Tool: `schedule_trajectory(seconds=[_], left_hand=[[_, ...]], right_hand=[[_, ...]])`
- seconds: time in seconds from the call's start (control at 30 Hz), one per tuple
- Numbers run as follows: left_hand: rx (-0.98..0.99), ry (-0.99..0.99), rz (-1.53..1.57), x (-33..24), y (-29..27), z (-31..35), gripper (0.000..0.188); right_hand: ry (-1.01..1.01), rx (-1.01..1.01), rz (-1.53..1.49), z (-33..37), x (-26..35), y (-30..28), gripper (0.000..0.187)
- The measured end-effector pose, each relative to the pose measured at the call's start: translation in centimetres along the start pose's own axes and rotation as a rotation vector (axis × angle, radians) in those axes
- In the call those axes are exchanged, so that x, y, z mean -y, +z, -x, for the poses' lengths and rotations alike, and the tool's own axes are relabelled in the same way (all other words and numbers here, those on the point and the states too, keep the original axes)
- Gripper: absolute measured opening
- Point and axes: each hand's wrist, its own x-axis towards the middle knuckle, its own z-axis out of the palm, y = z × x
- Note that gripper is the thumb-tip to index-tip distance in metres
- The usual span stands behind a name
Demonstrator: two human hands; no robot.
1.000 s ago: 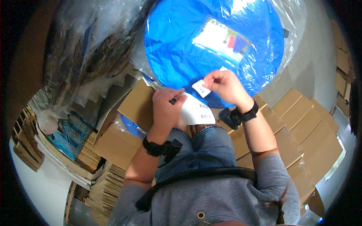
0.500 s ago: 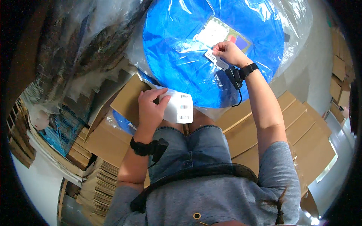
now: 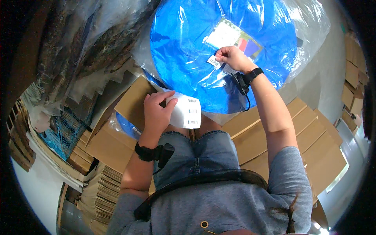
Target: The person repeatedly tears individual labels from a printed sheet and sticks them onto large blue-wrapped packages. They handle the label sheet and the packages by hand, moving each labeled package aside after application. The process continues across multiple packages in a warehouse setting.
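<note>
A large round blue item (image 3: 188, 51) in a clear plastic bag lies before me, with a printed card (image 3: 225, 34) under the film. My right hand (image 3: 235, 58) is over the bag, thumb and fingertips pinched at the edge of a small white barcode label (image 3: 213, 61). Whether that label touches the film I cannot tell. Beside it, partly under my wrist, a second whitish label (image 3: 229, 69) shows on the bag. Closer to me, my left hand (image 3: 156, 107) grips a curling white sheet of barcode labels (image 3: 184, 111) between thumb and fingers.
Brown cardboard boxes (image 3: 274, 137) stand to the right, and an open carton flap (image 3: 135, 100) rises by my left hand. Plastic-wrapped dark bundles (image 3: 94, 39) fill the upper left. Flattened cardboard (image 3: 111, 188) is stacked at lower left, near a blue wire rack (image 3: 64, 131).
My right hand has shifted slightly left and toward me with the small label. The blue item has moved a little to the right. My left hand keeps its hold on the label sheet.
</note>
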Motion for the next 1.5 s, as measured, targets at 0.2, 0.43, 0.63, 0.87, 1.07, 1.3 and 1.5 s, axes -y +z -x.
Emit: schedule_trajectory(seconds=[0.2, 0.43, 0.63, 0.87, 1.07, 1.3, 1.5], left_hand=[[0.001, -0.015, 0.007, -0.1, -0.2, -0.1, 0.02], [-0.02, 0.046, -0.046, -0.3, -0.2, -0.3, 0.021], [-0.015, 0.013, -0.04, -0.4, -0.4, -0.4, 0.02], [-0.016, 0.024, -0.041, -0.3, -0.4, -0.4, 0.021], [-0.021, 0.017, -0.045, -0.2, -0.6, -0.4, 0.021], [-0.04, -0.022, -0.007, 0.1, -0.5, -0.1, 0.02], [-0.028, -0.06, 0.013, -0.1, -0.8, -0.1, 0.019]], right_hand=[[0.017, 0.0, -0.016, 0.3, -0.2, -0.4, 0.013], [-0.001, -0.041, 0.081, 0.2, -0.7, 0.3, 0.011], [-0.027, -0.147, 0.309, 1.2, 1.5, 0.9, 0.011], [-0.165, -0.403, 0.556, 1.7, 2.4, 2.0, 0.025], [-0.201, -0.519, 0.6, 2.9, 3.0, 2.5, 0.031], [-0.427, -0.14, 0.747, 4.7, 3.0, 5.6, 0.072], [-0.444, -0.161, 0.621, 6.8, 4.2, 7.7, 0.074]])
